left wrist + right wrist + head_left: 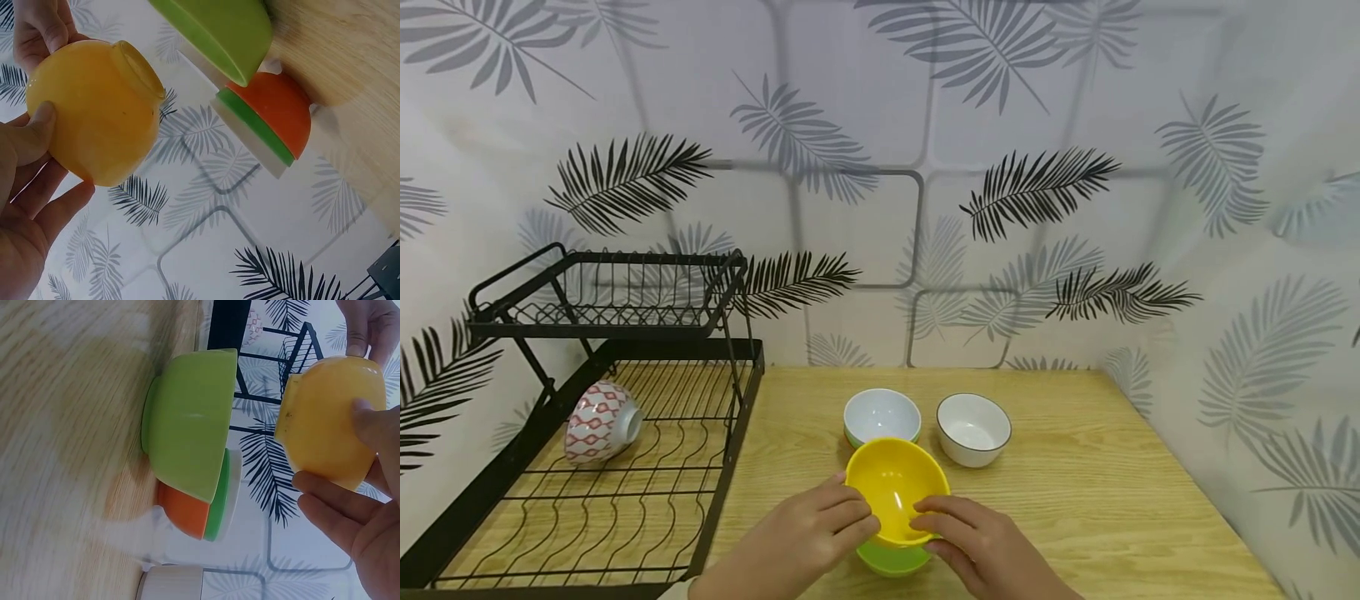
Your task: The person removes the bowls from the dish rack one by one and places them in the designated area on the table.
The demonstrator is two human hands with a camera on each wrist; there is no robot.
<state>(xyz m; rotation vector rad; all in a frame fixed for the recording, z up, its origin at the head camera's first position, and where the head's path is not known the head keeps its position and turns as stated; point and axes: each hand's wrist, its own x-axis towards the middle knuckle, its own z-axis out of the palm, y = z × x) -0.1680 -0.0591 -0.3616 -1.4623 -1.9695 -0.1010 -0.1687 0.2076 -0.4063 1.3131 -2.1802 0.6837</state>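
Between my two hands a yellow bowl (891, 479) is held up, its inside facing the head camera. My left hand (808, 533) grips its left side, thumb on the outer wall in the left wrist view. On the opposite side my right hand (988, 542) grips the rim, fingers reaching over into the bowl. Below it a light green bowl (194, 419) stands upright on the table, mostly covered by the yellow bowl in the head view. Both wrist views show a gap between the two bowls.
Behind stands a nested stack: orange bowl (182, 511), green bowl (218, 512) and white bowl (882, 414) on top. To its right is a dark-rimmed white bowl (973, 429). A black two-tier dish rack (741, 433) at left holds a red-patterned bowl (597, 421) on its side.
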